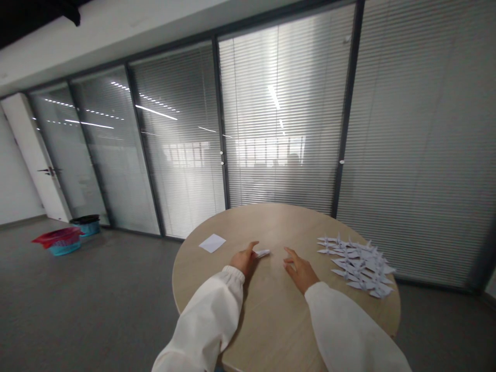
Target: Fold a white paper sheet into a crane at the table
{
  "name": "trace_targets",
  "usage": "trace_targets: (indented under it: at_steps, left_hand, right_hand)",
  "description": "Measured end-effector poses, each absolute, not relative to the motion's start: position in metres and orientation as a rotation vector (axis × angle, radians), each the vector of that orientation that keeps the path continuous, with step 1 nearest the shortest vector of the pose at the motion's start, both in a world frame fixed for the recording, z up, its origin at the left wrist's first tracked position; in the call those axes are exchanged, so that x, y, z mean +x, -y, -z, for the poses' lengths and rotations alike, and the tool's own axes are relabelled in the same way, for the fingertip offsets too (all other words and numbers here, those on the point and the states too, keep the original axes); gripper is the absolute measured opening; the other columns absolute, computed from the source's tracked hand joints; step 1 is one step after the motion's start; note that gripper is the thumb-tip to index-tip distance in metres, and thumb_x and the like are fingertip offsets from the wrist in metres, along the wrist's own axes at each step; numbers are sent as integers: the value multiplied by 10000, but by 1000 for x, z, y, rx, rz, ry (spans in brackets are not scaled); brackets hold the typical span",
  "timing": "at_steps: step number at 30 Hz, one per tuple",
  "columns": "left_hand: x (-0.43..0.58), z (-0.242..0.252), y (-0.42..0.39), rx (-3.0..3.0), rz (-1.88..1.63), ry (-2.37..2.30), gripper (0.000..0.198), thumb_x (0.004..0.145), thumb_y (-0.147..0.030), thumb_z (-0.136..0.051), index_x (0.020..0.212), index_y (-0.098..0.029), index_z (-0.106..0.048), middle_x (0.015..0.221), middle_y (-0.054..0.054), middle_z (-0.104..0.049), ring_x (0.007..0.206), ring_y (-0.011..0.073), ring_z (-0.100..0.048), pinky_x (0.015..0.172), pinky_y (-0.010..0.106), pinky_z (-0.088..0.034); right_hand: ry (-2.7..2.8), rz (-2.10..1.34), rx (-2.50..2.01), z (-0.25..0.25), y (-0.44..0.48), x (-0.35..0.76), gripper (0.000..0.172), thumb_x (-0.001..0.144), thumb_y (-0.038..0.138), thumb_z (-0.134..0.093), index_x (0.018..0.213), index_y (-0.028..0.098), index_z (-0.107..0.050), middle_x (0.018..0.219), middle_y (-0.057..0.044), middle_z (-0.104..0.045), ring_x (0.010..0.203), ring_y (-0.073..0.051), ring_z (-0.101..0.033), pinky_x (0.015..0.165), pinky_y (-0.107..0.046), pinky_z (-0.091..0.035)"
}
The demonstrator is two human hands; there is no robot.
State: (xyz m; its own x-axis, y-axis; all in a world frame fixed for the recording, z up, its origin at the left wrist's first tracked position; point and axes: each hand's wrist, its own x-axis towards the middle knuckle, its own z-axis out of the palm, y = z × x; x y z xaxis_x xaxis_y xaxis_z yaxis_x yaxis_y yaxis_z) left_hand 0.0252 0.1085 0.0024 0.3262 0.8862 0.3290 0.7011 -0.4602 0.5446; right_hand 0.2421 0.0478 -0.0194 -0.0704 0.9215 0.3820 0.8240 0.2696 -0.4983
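My left hand is closed on a small folded piece of white paper, its index finger raised and extended above the paper. The paper's narrow end points right; the rest is hidden by the fingers. A short gap away, my right hand holds nothing, its fingers apart and turned toward the paper. To the left on the table lies a flat white square sheet. Several folded white paper cranes stand close together in rows at the table's right side.
The round wooden table has its far edge near a glass partition with blinds. On the floor at left are two blue bins, one with a red liner, the other with a black liner. A white door stands beyond them.
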Motion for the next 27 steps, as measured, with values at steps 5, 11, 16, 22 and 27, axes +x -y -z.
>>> trace_targets:
  at_steps: [5, 11, 16, 22, 27]
  left_hand:
    - [36, -4, -96, 2411, -883, -1168, 389, 853, -289, -374, 1236, -238, -421, 914, 21, -673, 817, 151, -622, 804, 272, -455]
    - [43, -7, -89, 2422, -943, -1112, 378, 865, -328, -363, 1223, -240, -445, 933, 34, -667, 849, 163, -620, 814, 285, -451]
    - [53, -3, -94, 2043, -1195, -1210, 390, 846, -398, -426, 1186, -208, -442, 1026, 82, -623, 893, 167, -606, 838, 326, -462]
    - [73, 5, -103, 1114, -1158, -914, 454, 864, -498, -349, 1134, -140, -421, 1104, 166, -572, 845, 162, -633, 740, 313, -521]
    - [76, 8, -103, 950, -1247, -740, 497, 726, -261, -659, 1146, -117, -434, 1109, 169, -590, 864, 168, -630, 795, 294, -500]
  right_hand:
    - [1777, -374, -1472, 10, -43, 240, 525, 816, 257, -441, 1333, 208, -363, 831, -2, -701, 819, -154, -642, 802, -253, -450]
    - [1790, -367, -1355, 11, -46, 242, 340, 855, 364, -386, 950, 213, -675, 791, -20, -711, 776, -176, -649, 765, -267, -475]
    - [1786, -25, -1473, 13, -50, 245, 367, 878, 379, -356, 1044, 252, -658, 1028, -13, -682, 955, -187, -602, 910, -314, -412]
    - [1913, 160, -1362, 11, -46, 242, 346, 912, 333, -350, 1054, 246, -653, 1017, -26, -685, 934, -162, -596, 999, -330, -296]
    - [2018, 186, -1255, 11, -43, 239, 260, 891, 306, -440, 991, 266, -677, 878, -29, -703, 849, -152, -595, 894, -305, -343]
